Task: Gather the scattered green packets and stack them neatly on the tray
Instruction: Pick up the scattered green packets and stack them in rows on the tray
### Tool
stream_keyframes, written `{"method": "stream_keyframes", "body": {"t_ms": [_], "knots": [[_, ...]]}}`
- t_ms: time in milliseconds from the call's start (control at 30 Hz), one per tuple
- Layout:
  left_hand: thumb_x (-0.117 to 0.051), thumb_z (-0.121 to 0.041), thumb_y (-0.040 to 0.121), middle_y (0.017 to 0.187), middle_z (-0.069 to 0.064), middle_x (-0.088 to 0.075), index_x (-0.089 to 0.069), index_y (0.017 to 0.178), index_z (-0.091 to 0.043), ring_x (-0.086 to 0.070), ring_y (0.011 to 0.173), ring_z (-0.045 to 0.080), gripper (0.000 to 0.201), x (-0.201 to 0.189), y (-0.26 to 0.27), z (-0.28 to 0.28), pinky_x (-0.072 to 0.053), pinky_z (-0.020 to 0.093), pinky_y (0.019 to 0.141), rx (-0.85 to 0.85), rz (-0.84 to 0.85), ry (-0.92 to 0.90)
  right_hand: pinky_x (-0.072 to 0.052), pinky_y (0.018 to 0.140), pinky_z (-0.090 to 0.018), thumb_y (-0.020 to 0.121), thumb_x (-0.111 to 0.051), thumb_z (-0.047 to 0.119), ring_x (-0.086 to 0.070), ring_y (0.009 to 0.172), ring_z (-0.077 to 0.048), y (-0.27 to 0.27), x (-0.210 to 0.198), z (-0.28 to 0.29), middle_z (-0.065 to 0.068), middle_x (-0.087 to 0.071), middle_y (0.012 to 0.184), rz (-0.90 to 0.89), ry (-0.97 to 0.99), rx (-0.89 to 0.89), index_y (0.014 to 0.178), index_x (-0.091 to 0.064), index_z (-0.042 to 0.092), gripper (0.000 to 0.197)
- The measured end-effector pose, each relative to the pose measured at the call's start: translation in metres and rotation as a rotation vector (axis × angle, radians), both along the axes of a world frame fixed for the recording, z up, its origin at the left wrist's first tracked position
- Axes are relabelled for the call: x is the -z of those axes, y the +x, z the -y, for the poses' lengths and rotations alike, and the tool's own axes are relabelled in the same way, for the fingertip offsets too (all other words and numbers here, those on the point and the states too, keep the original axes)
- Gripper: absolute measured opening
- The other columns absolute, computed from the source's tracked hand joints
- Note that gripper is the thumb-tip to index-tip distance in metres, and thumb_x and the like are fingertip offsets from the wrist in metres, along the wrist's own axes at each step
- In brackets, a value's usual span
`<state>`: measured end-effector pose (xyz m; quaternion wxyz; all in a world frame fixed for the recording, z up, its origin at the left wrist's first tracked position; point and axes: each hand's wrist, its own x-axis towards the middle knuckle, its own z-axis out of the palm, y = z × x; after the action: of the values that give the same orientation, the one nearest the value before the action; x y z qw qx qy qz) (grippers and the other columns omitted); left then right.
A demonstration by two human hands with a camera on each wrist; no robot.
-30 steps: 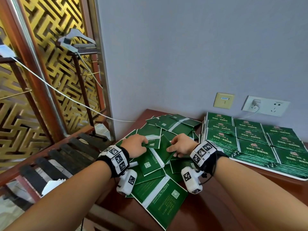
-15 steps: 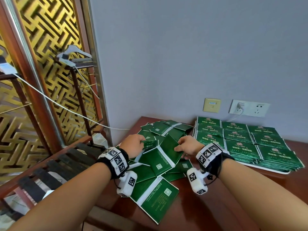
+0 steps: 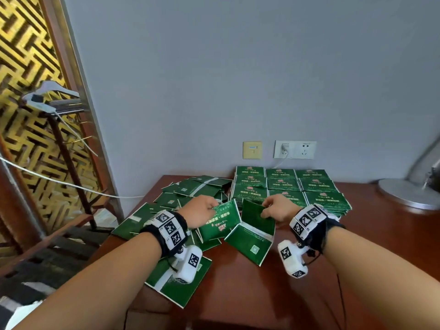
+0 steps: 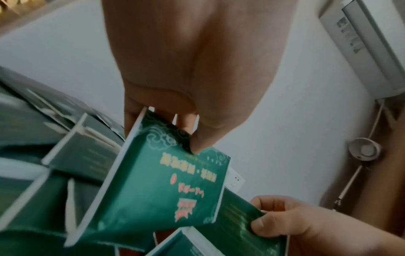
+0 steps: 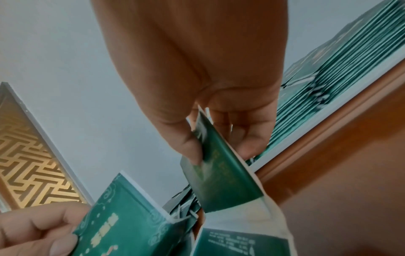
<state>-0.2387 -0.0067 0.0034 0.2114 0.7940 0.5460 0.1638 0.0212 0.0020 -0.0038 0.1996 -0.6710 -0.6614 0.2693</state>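
Left hand: the left hand has its fingers curled and pinches the top edge of one green packet. In the left wrist view the thumb presses on the packet's printed face.
Left arm: it reaches forward over the counter, back of the hand up, with a black band of square markers on the wrist.
Left packet: it hangs tilted from the hand, printed side toward the person. It has yellow and red writing, too blurry to read.
Loose packets: a messy pile of green packets lies on the counter under and beyond the left hand. Some show a white stripe and a small square code.
Right hand: the right hand is closed on another green packet. In the right wrist view the thumb and fingers pinch its upper edge.
Right arm: it reaches forward beside the left arm, wrist band up.
Right packet: it hangs bent below the hand, with a white band, small print I cannot read, and a square code near the bottom.
Tray: the tray sits just beyond the right hand, by the wall. Neat rows of stacked packets fill it.
Wall: a yellow plate and a white socket are above the tray.
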Motion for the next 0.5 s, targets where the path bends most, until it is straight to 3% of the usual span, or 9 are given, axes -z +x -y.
{"method": "stream_keyframes", "body": {"t_ms": [67, 100, 233, 300, 400, 500], "knots": [[-0.052, -0.009, 0.097, 0.11, 0.011, -0.066, -0.064, 0.113, -0.012, -0.06, 0.084, 0.021, 0.021, 0.004, 0.016, 0.001, -0.052, 0.03, 0.083, 0.017, 0.031, -0.05, -0.05, 0.071, -0.028, 0.079, -0.073, 0.009, -0.061, 0.082, -0.021, 0.018, 0.002, 0.008, -0.005, -0.063, 0.09, 0.023, -0.011, 0.033, 0.094, -0.061, 0.016, 0.021], [-0.053, -0.01, 0.096, 0.114, 0.01, -0.067, -0.063, 0.118, -0.012, -0.061, 0.086, 0.02, 0.024, 0.008, 0.022, 0.0, -0.049, 0.027, 0.081, 0.014, 0.044, -0.08, -0.049, 0.071, -0.028, 0.079, -0.073, 0.01, -0.062, 0.084, -0.021, 0.026, 0.003, 0.011, -0.005, -0.064, 0.091, 0.047, -0.021, 0.042, 0.095, -0.061, 0.017, 0.021], [-0.055, -0.012, 0.096, 0.109, 0.01, -0.069, -0.061, 0.121, -0.015, -0.051, 0.059, 0.011, 0.026, 0.024, 0.04, -0.001, -0.041, 0.019, 0.053, 0.012, 0.044, -0.136, -0.047, 0.062, -0.024, 0.077, -0.074, 0.012, -0.06, 0.076, -0.019, 0.051, 0.008, 0.024, -0.003, -0.063, 0.086, 0.106, 0.005, 0.092, 0.094, -0.061, 0.019, 0.022], [-0.053, -0.01, 0.096, 0.108, 0.009, -0.068, -0.06, 0.121, -0.016, -0.051, 0.058, 0.008, 0.026, 0.03, 0.044, -0.002, -0.04, 0.018, 0.051, 0.006, 0.016, -0.138, -0.047, 0.055, -0.025, 0.076, -0.074, 0.01, -0.06, 0.073, -0.016, 0.057, 0.011, 0.028, -0.001, -0.063, 0.085, 0.107, 0.018, 0.097, 0.09, -0.062, 0.02, 0.021], [-0.052, -0.007, 0.093, 0.105, 0.008, -0.069, -0.062, 0.119, -0.013, -0.059, 0.071, 0.014, 0.028, 0.037, 0.048, -0.003, -0.047, 0.022, 0.063, -0.032, 0.004, -0.133, -0.047, 0.054, -0.022, 0.074, -0.076, 0.011, -0.061, 0.068, -0.011, 0.06, 0.014, 0.033, 0.001, -0.066, 0.082, 0.129, 0.027, 0.045, 0.081, -0.064, 0.024, 0.019], [-0.065, -0.016, 0.089, 0.111, 0.003, -0.066, -0.06, 0.12, -0.016, -0.064, 0.094, 0.017, 0.032, 0.042, 0.048, -0.005, -0.051, 0.028, 0.085, -0.069, -0.025, -0.114, -0.051, 0.068, -0.027, 0.074, -0.08, 0.033, -0.062, 0.074, -0.012, 0.056, 0.016, 0.038, 0.002, -0.067, 0.084, 0.149, -0.054, -0.119, 0.082, -0.067, 0.027, 0.017]]}}
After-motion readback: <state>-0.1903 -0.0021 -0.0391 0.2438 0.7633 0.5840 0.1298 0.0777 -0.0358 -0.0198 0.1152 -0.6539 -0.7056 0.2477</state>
